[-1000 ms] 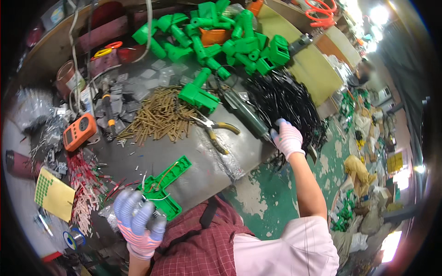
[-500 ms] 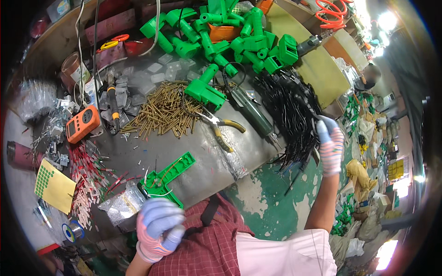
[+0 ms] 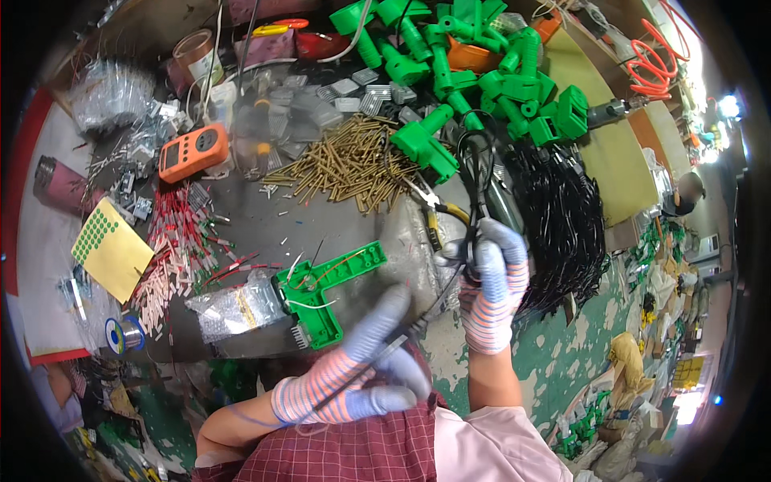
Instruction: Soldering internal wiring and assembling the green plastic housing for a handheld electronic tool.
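Note:
My right hand (image 3: pixel 491 291), in a striped glove with blue fingertips, is closed around a thin black wire (image 3: pixel 434 309) just in front of my chest. The wire runs down and left to my left hand (image 3: pixel 361 373), gloved the same way, whose fingers pinch its lower end. A flat green plastic housing part (image 3: pixel 325 291) with thin wires on it lies on the bench just left of both hands. The bundle of black wires (image 3: pixel 562 225) lies to the right of my right hand.
A heap of brass pins (image 3: pixel 345 165), pliers (image 3: pixel 435 218), an orange meter (image 3: pixel 193 151) and a pile of green tool housings (image 3: pixel 474 68) lie further back. On the left are red-and-white leads (image 3: pixel 173 257), a yellow dotted sheet (image 3: pixel 111 249), a plastic bag (image 3: pixel 237 307) and a solder spool (image 3: pixel 124 333).
My right hand swung out to the black bundle and came back to the middle with one black wire. My left hand rose from the lower left and took the wire's end.

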### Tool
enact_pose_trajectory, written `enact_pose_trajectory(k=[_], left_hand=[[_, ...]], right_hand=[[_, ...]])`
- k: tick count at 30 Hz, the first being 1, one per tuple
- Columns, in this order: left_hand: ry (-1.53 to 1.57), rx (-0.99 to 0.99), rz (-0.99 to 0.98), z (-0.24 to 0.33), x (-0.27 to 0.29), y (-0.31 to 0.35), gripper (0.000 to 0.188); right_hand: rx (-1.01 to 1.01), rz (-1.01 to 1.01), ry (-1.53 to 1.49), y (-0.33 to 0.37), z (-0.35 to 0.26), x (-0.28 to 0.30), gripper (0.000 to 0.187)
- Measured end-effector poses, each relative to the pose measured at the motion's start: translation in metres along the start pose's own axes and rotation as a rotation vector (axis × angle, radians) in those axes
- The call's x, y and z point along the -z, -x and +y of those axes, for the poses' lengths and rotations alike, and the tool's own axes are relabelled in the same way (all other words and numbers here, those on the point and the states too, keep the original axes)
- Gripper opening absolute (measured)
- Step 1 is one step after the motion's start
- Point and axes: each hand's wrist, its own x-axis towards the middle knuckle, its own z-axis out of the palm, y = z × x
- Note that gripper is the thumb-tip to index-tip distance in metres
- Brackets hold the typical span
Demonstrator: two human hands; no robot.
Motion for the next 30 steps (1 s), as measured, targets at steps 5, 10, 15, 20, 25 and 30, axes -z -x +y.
enact_pose_trajectory(k=[5, 10, 15, 20, 25, 30], left_hand=[[0.027, 0.035, 0.576, 0.006, 0.012, 0.004, 0.044], [-0.043, 0.274, 0.512, -0.012, 0.028, 0.017, 0.051], [-0.103, 0.302, 0.469, -0.013, 0.028, 0.016, 0.031], [-0.357, 0.124, 0.422, -0.018, 0.031, 0.034, 0.024], [-0.353, 0.309, 0.341, -0.005, 0.029, 0.036, 0.026], [-0.265, 0.430, 0.553, 0.038, 0.046, 0.067, 0.026]], right_hand=[[0.012, -0.269, 0.659, 0.020, 0.040, 0.049, 0.019], [0.492, -0.305, 1.580, 0.024, 0.016, 0.047, 0.034], [0.102, -0.793, 0.743, 0.019, 0.000, -0.027, 0.038], [-0.334, -0.863, 0.453, 0.029, 0.018, -0.066, 0.034], [-0.633, -0.712, 0.169, 0.034, 0.012, -0.075, 0.021], [-0.567, -0.655, 0.257, 0.038, 0.026, -0.063, 0.018]])
